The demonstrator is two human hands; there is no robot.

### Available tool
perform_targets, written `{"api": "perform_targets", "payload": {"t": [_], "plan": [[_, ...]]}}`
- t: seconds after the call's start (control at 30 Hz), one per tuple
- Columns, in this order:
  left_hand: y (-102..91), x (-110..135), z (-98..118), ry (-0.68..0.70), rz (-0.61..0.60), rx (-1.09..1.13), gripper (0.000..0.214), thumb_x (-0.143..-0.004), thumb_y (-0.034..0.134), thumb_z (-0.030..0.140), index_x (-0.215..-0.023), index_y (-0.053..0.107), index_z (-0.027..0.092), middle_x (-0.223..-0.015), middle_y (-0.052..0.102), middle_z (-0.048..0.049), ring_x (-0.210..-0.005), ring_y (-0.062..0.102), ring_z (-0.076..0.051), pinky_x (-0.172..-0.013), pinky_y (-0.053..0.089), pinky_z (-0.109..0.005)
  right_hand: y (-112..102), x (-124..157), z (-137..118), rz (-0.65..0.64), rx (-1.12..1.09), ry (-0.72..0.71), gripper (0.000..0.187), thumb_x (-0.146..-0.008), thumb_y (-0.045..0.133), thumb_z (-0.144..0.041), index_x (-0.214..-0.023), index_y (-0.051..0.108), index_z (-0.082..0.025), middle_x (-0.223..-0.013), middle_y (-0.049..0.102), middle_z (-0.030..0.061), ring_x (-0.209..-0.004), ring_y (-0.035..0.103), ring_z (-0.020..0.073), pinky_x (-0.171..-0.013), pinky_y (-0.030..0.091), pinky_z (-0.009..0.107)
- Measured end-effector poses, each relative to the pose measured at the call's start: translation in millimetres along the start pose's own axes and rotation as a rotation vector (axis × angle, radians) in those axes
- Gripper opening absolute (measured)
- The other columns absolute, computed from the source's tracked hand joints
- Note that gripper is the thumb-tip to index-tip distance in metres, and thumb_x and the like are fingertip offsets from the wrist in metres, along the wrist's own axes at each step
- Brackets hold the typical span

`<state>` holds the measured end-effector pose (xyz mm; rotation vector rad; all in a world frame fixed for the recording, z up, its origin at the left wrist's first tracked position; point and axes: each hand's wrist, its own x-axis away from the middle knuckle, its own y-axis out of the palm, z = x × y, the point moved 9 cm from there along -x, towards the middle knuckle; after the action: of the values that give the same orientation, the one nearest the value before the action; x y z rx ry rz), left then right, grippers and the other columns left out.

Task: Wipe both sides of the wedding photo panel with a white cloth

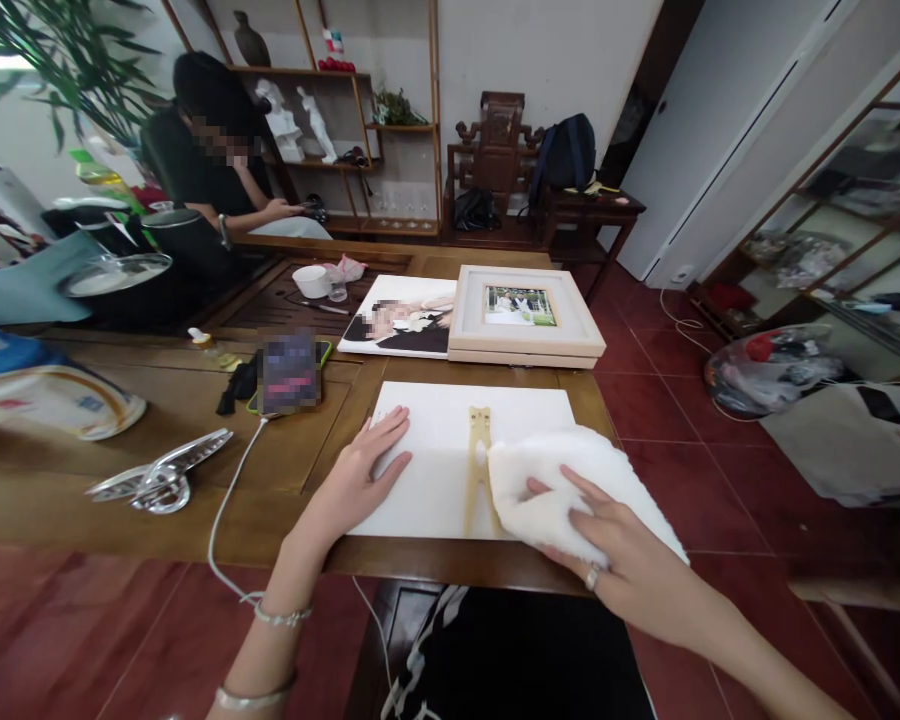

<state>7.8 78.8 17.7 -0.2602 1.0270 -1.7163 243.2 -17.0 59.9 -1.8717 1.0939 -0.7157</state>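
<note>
A white board (pixel 427 490) lies flat near the table's front edge, with a yellowish easel stand (pixel 480 430) along its middle. My left hand (pixel 371 465) rests on the board's left part, fingers stretched out and holding nothing. In my right hand (pixel 600 525) is a bunched white fluffy cloth (pixel 570 460), which covers the board's right side. The cloth's left edge meets the stand, and my fingers press into its folds. What lies under the cloth is hidden.
Behind the board are a photo print (pixel 405 318) and a framed photo (pixel 525 310). To the left lie metal scissors (pixel 161 475), a phone (pixel 289 372) with a white cable, and a blue-white bag (pixel 45 385). A person (pixel 217 150) sits across the table.
</note>
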Motion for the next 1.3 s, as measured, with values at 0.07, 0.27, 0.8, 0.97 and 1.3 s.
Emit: {"api": "perform_targets", "payload": {"t": [0.07, 0.27, 0.8, 0.97, 1.3], "plan": [[0.1, -0.3, 0.1, -0.003, -0.003, -0.002, 0.047, -0.093, 0.051, 0.036, -0.136, 0.051, 0.019, -0.145, 0.047, -0.0105, -0.137, 0.039, -0.026, -0.116, 0.026, -0.051, 1.8, 5.1, -0.6, -0.03, -0.011, 0.016, 0.02, -0.093, 0.048, -0.033, -0.089, 0.066, -0.023, -0.118, 0.068, 0.007, -0.135, 0.04, 0.027, -0.11, 0.034, 0.043], [-0.4, -0.8, 1.6, -0.002, -0.002, 0.004, 0.047, -0.092, 0.051, 0.036, -0.136, 0.051, 0.019, -0.145, 0.046, -0.0106, -0.137, 0.039, -0.026, -0.116, 0.025, -0.052, -11.0, -26.0, 32.7, 0.05, -0.038, 0.142, 0.033, -0.092, 0.049, -0.045, -0.066, 0.049, -0.025, -0.104, 0.069, 0.0084, -0.137, 0.036, 0.0306, -0.1, 0.04, 0.041], [-1.1, -0.7, 0.7, -0.007, 0.01, 0.019, 0.046, -0.092, 0.052, 0.036, -0.135, 0.053, 0.02, -0.143, 0.048, -0.009, -0.136, 0.04, -0.025, -0.117, 0.025, -0.05, -18.7, -66.7, 23.7, 0.146, 0.029, 0.064, 0.032, -0.091, 0.045, -0.036, -0.062, 0.037, -0.026, -0.065, 0.054, 0.003, -0.111, 0.058, 0.0341, -0.09, 0.045, 0.042], [-1.0, -0.2, 0.8, -0.013, 0.002, 0.021, 0.047, -0.092, 0.052, 0.036, -0.135, 0.053, 0.018, -0.143, 0.049, -0.0096, -0.136, 0.04, -0.025, -0.117, 0.024, -0.049, -0.9, -8.4, -11.0, -0.062, -0.002, 0.014, 0.014, -0.09, 0.049, -0.025, -0.081, 0.059, -0.022, -0.1, 0.069, 0.0074, -0.116, 0.057, 0.03, -0.104, 0.037, 0.043], [-0.4, -0.6, 0.5, -0.014, 0.004, 0.02, 0.046, -0.092, 0.052, 0.036, -0.135, 0.052, 0.019, -0.144, 0.048, -0.0092, -0.137, 0.039, -0.025, -0.117, 0.024, -0.049, -10.9, -24.0, 20.7, 0.028, -0.033, 0.136, 0.03, -0.09, 0.049, -0.044, -0.069, 0.053, -0.023, -0.092, 0.068, 0.01, -0.116, 0.054, 0.0341, -0.09, 0.045, 0.042]]}}
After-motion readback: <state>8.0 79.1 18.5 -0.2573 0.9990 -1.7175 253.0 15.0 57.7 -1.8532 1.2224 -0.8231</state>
